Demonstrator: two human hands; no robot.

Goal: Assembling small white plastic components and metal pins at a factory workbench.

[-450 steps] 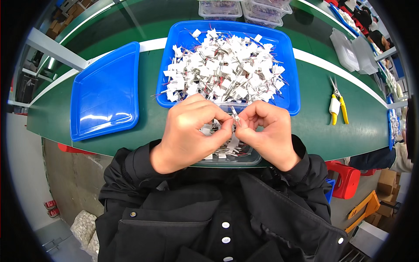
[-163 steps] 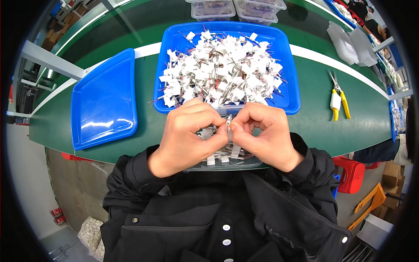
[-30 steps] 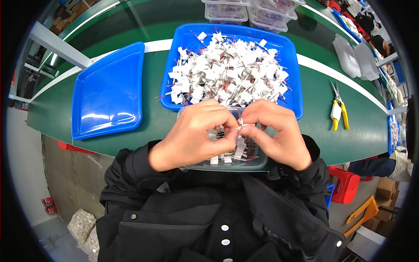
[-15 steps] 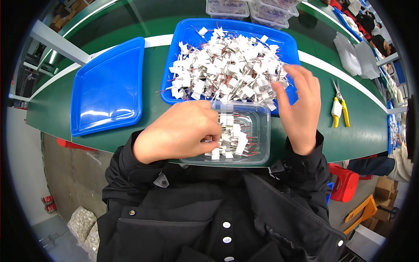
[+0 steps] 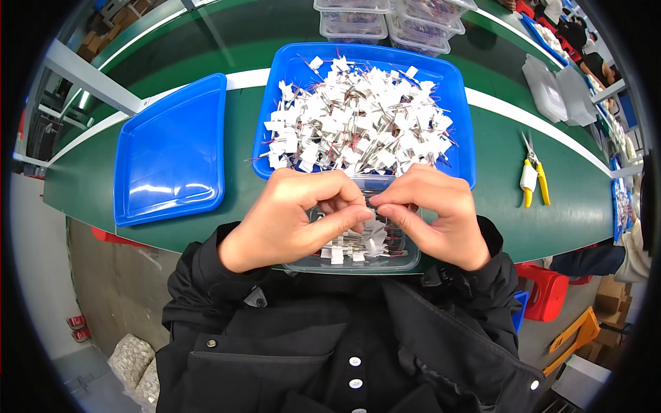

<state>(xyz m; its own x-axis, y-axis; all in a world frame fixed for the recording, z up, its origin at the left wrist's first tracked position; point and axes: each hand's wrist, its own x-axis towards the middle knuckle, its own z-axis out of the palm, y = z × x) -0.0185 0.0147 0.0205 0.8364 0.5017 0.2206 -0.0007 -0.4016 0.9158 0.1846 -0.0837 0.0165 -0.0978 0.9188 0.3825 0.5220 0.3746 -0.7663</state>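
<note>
Both hands meet over a clear plastic box (image 5: 410, 260) at the table's near edge. My left hand (image 5: 299, 219) is closed in a pinch, thumb against the fingers. My right hand (image 5: 441, 213) pinches too, its fingertips just beside the left ones. What lies between the fingertips is too small and too covered to make out. Inside the box are small wired parts with white tags (image 5: 337, 255), partly hidden by my hands. Directly behind it, a blue tray (image 5: 463, 155) carries a large heap of similar white-tagged wired parts (image 5: 365, 120).
A second blue tray (image 5: 172, 155) lies at the left. Yellow-handled snips (image 5: 530, 179) rest at the right. Stacked clear boxes (image 5: 354, 24) stand at the back, with more clear containers (image 5: 547, 89) at the far right. A red stool (image 5: 544, 292) is below the table's right side.
My right hand has come from the heap's right edge down to my left hand over the box. The left fingers now point toward the right ones. The whole view has shifted slightly.
</note>
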